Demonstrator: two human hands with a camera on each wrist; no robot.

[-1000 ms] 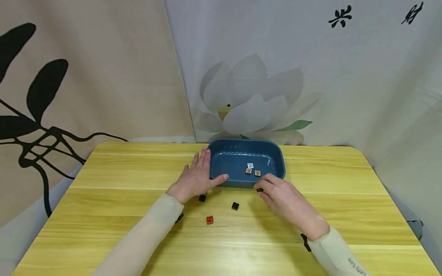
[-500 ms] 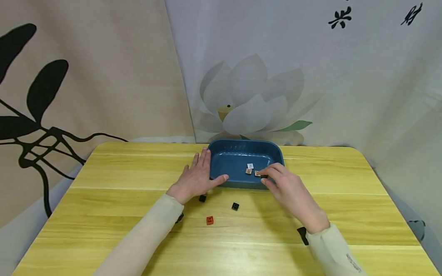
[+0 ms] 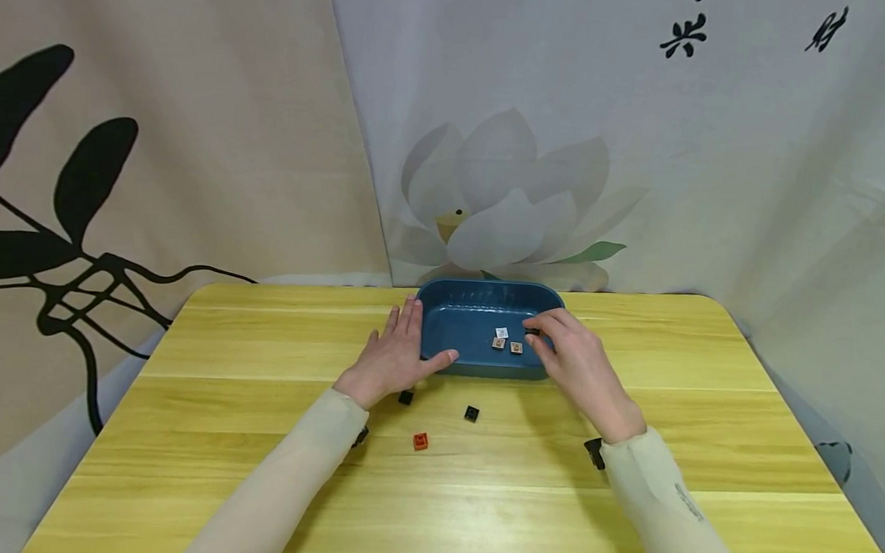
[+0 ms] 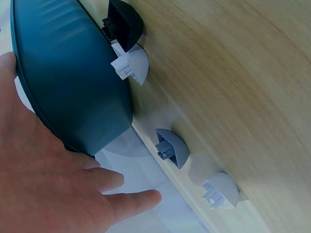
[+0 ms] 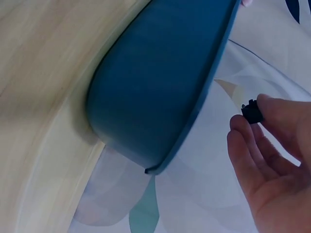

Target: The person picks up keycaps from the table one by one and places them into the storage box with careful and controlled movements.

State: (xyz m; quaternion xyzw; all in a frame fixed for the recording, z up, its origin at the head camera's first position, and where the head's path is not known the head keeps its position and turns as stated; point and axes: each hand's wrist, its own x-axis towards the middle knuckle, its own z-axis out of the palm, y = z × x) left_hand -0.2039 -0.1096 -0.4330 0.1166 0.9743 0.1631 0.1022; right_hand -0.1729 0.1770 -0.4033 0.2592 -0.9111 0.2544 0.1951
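Observation:
My right hand (image 3: 573, 358) pinches a small black square block (image 5: 252, 112) between thumb and fingertips, above the right part of a deep blue tray (image 3: 456, 311). Inside the tray lie a white piece (image 3: 502, 333) and two small tan-topped pieces (image 3: 498, 344). My left hand (image 3: 393, 362) rests at the tray's left side, fingers straight, thumb across the front rim. On the table in front are a red square piece (image 3: 420, 441), a black one (image 3: 471, 413) and another black one (image 3: 406, 396) by my left wrist.
In the left wrist view, several small rounded pieces with hollow sides stand on the wood, among them a white one (image 4: 132, 64) and a grey one (image 4: 173, 148). The wooden table (image 3: 706, 407) ends at the back before a printed curtain (image 3: 644, 153).
My right hand has lifted the black block from the tray's front rim and carried it back over the tray's right side. The left hand has not moved.

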